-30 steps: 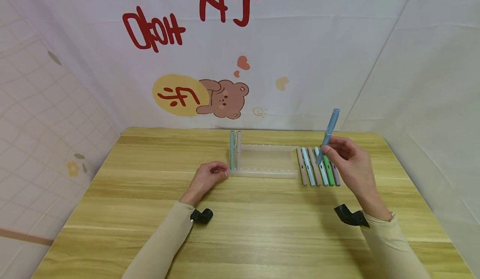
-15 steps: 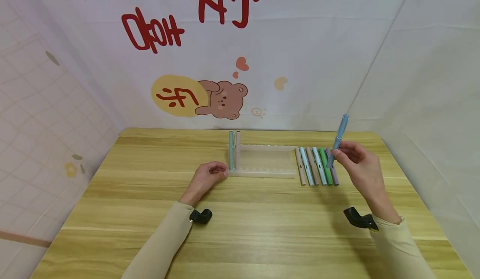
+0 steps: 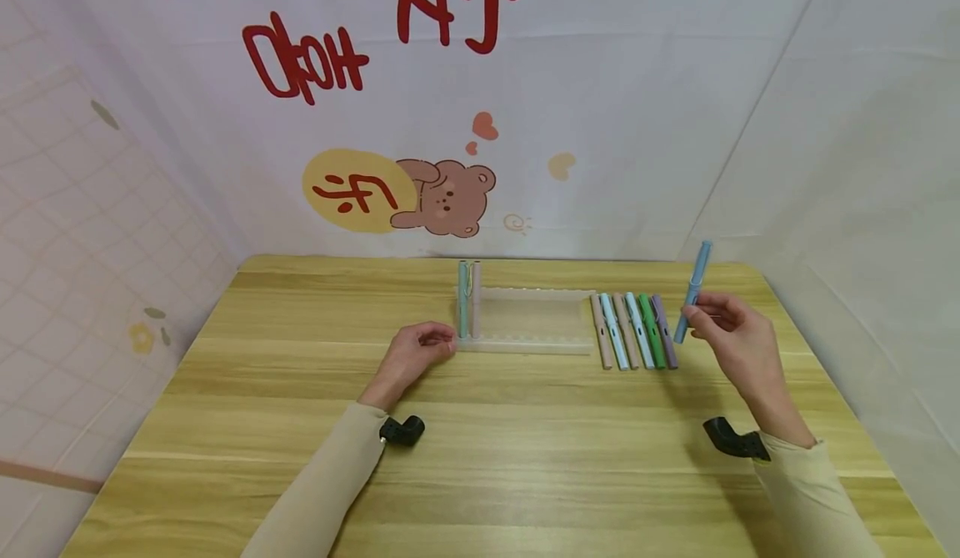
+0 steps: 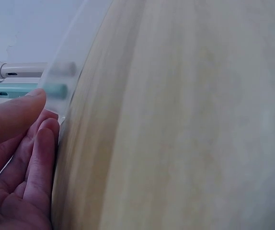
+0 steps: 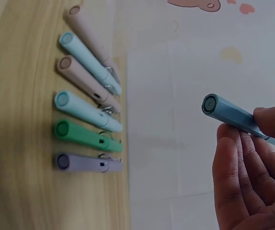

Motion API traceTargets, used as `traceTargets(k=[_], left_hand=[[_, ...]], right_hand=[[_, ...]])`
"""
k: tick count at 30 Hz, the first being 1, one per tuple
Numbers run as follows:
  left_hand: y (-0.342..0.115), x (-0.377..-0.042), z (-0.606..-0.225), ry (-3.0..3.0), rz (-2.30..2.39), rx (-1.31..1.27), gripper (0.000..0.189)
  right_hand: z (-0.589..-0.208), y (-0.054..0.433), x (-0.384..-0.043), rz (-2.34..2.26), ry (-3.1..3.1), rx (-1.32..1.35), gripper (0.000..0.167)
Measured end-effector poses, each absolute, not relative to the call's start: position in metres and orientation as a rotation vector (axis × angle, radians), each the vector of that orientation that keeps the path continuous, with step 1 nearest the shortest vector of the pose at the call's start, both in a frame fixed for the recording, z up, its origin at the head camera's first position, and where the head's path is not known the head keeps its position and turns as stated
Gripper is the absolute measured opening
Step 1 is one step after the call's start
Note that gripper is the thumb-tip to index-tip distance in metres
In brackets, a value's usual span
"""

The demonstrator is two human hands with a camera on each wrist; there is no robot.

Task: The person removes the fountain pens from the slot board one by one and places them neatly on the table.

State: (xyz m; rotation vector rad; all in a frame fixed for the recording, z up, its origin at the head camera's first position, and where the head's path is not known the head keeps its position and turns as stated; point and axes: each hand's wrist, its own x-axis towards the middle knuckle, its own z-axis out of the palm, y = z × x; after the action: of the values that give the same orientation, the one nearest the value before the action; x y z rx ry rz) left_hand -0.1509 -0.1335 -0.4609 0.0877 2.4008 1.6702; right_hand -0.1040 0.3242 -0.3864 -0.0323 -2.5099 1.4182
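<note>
Both hands show in the head view. At the right of the frame, the right hand [image 3: 738, 345] holds a blue pen [image 3: 696, 283] between thumb and fingers, tilted and raised above the counter [image 3: 540, 458]. Left of centre, the left hand [image 3: 414, 358], narrow and with bent fingers, grips the near left corner of the clear rack [image 3: 532, 348]. A teal pen [image 3: 462, 299] and a pink pen [image 3: 476, 299] are side by side at the rack's left end. Between rack and right hand, six pens lie in a row, left to right: a brown pen [image 3: 602, 332], a light blue pen [image 3: 614, 333], another brown, another light blue, a green pen [image 3: 652, 331] and a purple pen [image 3: 664, 331].

In the left wrist view, at the lower left, the thumb touches the rack near the teal pen's end, the curled fingers just below it.

In the right wrist view, the blue pen is pinched at the right of the frame, its end pointing left, well apart from the row at the upper and middle left.
</note>
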Motion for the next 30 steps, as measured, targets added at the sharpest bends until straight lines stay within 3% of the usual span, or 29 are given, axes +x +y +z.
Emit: traceTargets(k=[30], left_hand=[[-0.132,-0.150,-0.464,2.399,1.677,0.111,0.022]], right_hand=[[-0.425,0.367,-0.120,1.488,-2.741,-0.130,0.051]])
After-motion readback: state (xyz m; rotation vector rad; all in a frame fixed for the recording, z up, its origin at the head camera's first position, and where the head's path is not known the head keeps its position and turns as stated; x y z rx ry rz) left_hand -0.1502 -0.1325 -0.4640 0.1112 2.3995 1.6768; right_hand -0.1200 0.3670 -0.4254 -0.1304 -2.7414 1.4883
